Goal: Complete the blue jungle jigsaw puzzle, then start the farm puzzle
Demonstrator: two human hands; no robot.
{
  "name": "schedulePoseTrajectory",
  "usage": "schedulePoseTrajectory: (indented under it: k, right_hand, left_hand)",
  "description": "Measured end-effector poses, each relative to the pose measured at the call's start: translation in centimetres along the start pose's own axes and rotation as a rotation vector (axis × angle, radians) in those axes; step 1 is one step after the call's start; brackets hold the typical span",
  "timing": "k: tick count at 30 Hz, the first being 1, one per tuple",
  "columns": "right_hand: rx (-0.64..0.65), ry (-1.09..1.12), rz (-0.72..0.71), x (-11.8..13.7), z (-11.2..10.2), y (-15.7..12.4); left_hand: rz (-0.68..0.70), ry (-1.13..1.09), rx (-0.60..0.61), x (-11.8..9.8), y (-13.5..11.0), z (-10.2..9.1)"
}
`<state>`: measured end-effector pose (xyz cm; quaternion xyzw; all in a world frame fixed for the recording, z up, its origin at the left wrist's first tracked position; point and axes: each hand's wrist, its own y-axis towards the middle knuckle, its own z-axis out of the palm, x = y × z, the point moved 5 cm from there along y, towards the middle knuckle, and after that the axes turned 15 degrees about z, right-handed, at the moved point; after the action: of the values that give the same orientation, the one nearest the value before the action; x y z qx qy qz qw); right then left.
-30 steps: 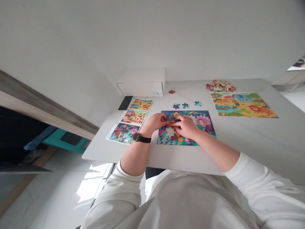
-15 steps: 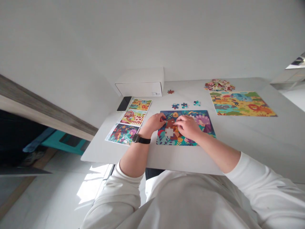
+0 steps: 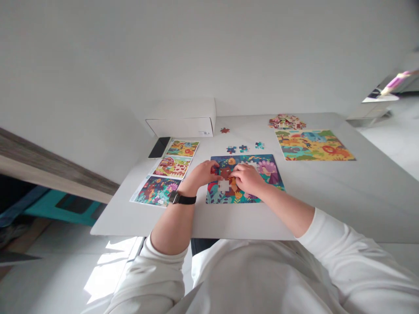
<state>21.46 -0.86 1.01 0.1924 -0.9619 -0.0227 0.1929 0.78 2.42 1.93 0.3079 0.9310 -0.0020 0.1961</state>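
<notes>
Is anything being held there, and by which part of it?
The left grip and right grip are at the multicoloured rectangular jigsaw; whether either pinches anything, and where, can't be told.

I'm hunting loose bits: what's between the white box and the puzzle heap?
A reddish-brown piece, much closer to the white box than to the puzzle heap, in the head view. Three bluish pieces show lower down.

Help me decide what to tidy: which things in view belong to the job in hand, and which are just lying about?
Probably the job:
dark puzzle under the left hand and right hand
four loose pieces beyond it
three-picture sheet, including a similar scene

Apparently lying about:
phone
white box
yellow puzzle
heap of pieces
</notes>
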Motion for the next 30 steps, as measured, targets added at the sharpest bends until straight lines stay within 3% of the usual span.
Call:
schedulePoseTrajectory:
  k: [5,8,14,17,24,30]
  right_hand:
    - [-0.002,0.012,-0.003,0.3,-0.3,0.0]
    - [-0.048,0.094,-0.011,-0.4,-2.0,0.1]
    - [-0.242,0.256,0.159,-5.8,-8.3,1.4]
    - [-0.261,0.285,0.251,-8.8,-9.8,2.9]
    - [-0.156,0.097,0.433,-12.5,-9.4,9.0]
    - [-0.002,-0.035,0.471,-12.3,-7.1,14.3]
  left_hand:
    - [-0.001,0.012,-0.005,0.2,0.1,0.4]
    - [-0.014,0.003,-0.081,0.2,0.2,0.0]
    - [-0.093,-0.019,-0.259,0.4,0.1,-1.5]
    - [-0.108,-0.039,-0.292,0.3,0.1,-1.7]
    - [-0.195,-0.067,-0.305,0.4,0.0,-1.6]
    - [-0.242,-0.061,-0.328,0.2,-0.3,-1.8]
